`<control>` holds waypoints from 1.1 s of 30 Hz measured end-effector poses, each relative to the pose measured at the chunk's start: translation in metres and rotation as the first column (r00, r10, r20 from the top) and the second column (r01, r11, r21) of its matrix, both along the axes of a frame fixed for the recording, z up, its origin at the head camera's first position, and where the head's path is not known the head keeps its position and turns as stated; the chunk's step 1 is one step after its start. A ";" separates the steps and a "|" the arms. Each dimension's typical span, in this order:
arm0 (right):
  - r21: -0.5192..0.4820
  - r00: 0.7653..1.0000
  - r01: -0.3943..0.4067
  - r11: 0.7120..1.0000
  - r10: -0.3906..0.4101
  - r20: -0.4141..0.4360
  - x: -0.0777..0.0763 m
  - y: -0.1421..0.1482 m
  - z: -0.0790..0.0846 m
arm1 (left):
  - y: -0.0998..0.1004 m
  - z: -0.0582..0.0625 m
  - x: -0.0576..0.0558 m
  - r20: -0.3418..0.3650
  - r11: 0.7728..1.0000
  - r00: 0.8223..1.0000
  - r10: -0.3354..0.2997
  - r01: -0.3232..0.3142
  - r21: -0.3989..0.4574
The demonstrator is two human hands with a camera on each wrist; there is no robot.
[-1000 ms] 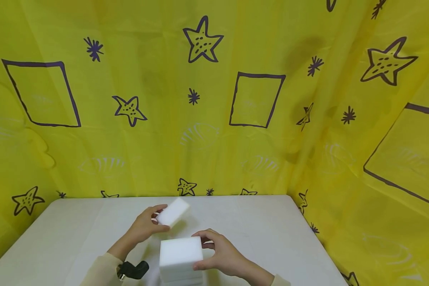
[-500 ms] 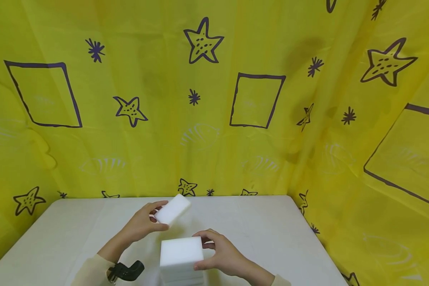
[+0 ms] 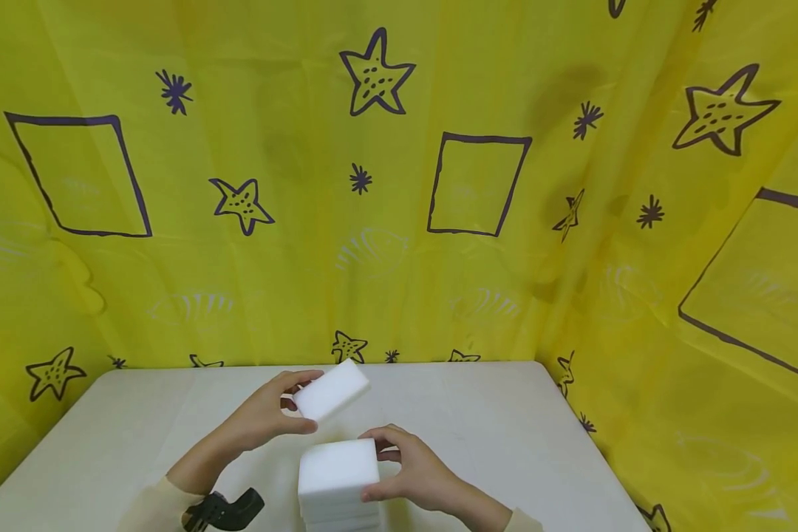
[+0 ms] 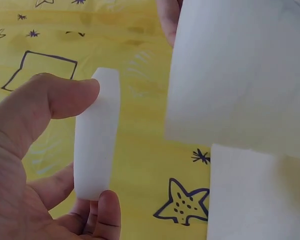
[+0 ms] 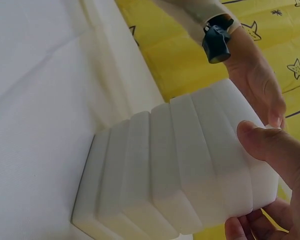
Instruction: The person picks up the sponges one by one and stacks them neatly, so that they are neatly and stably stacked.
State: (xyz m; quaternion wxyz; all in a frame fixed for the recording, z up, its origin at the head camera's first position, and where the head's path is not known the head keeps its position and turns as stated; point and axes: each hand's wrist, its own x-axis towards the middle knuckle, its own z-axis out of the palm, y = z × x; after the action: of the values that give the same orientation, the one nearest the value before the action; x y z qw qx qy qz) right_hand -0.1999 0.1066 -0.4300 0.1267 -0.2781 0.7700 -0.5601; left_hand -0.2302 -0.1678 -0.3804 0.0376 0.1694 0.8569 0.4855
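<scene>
In the head view my left hand [image 3: 266, 410] holds a white sponge block [image 3: 331, 390] up beyond the stack, tilted. The left wrist view shows this sponge block [image 4: 96, 137] edge-on, with the thumb on one side and fingertips below. Several similar white blocks form a stack [image 3: 339, 473] near the table's front. My right hand [image 3: 419, 473] grips the stack's top from the right, thumb in front and fingers behind. In the right wrist view the stack [image 5: 165, 160] has slightly uneven layers, and my right thumb [image 5: 270, 145] presses the top block's edge.
A white-covered table [image 3: 505, 428] lies under the stack. Yellow curtains [image 3: 292, 281] with dark star drawings rise behind the table and along its right side. A black device [image 3: 226, 508] is strapped to my left wrist.
My left hand has shifted slightly to the right with its sponge block, and its forearm has swung to the left. My right hand stays in place on the stack.
</scene>
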 end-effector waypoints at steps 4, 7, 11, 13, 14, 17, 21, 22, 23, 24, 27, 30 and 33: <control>0.010 1.000 0.002 1.000 -0.002 0.010 0.000 0.001 0.001 | -0.001 0.005 0.005 0.025 0.999 0.999 -0.032 0.032 -0.005; 0.017 1.000 0.000 1.000 0.000 0.013 0.000 0.001 0.002 | -0.003 0.008 0.009 0.016 0.997 0.997 -0.074 0.074 -0.011; 0.020 1.000 -0.004 1.000 0.004 0.010 0.000 0.001 0.002 | -0.005 0.010 0.015 0.019 0.993 0.992 -0.122 0.122 -0.004; 0.020 1.000 -0.006 1.000 0.006 0.007 -0.001 0.002 0.002 | -0.006 0.011 0.018 0.029 0.989 0.989 -0.147 0.146 0.011; 0.020 1.000 -0.007 1.000 0.006 0.007 -0.001 0.001 0.002 | -0.007 0.011 0.019 0.036 0.987 0.987 -0.159 0.158 0.021; 0.023 1.000 -0.002 1.000 0.002 0.001 -0.001 0.001 0.001 | -0.008 0.011 0.022 0.050 0.977 0.977 -0.209 0.207 0.050; 0.024 1.000 0.009 1.000 -0.009 -0.004 -0.001 0.001 0.000 | -0.011 0.010 0.026 0.079 0.957 0.956 -0.284 0.278 0.079; 0.022 1.000 0.011 1.000 -0.011 -0.006 -0.001 0.001 0.000 | -0.012 0.009 0.026 0.082 0.953 0.950 -0.300 0.294 0.081; 0.020 1.000 0.012 1.000 -0.011 -0.008 -0.001 0.001 0.000 | -0.012 0.009 0.027 0.093 0.949 0.946 -0.312 0.305 0.082; 0.016 1.000 0.010 1.000 -0.010 -0.009 -0.001 0.001 0.000 | -0.013 0.009 0.028 0.098 0.946 0.941 -0.323 0.316 0.078; 0.004 1.000 0.003 1.000 -0.003 -0.015 -0.002 0.001 -0.001 | -0.014 0.009 0.030 0.098 0.935 0.930 -0.353 0.348 0.062; -0.009 1.000 -0.003 1.000 0.003 -0.018 -0.002 0.001 -0.001 | -0.014 0.009 0.031 0.098 0.924 0.919 -0.383 0.381 0.043; -0.014 1.000 -0.002 1.000 0.002 -0.013 -0.001 0.000 -0.001 | -0.013 0.009 0.031 0.090 0.913 0.909 -0.407 0.407 0.018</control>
State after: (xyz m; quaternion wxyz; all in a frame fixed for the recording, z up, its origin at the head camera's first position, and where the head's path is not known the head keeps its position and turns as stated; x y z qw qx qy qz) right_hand -0.2012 0.1071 -0.4314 0.1202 -0.2836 0.7667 -0.5633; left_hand -0.1994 -0.1811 -0.3716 0.1775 0.3217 0.8003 0.4738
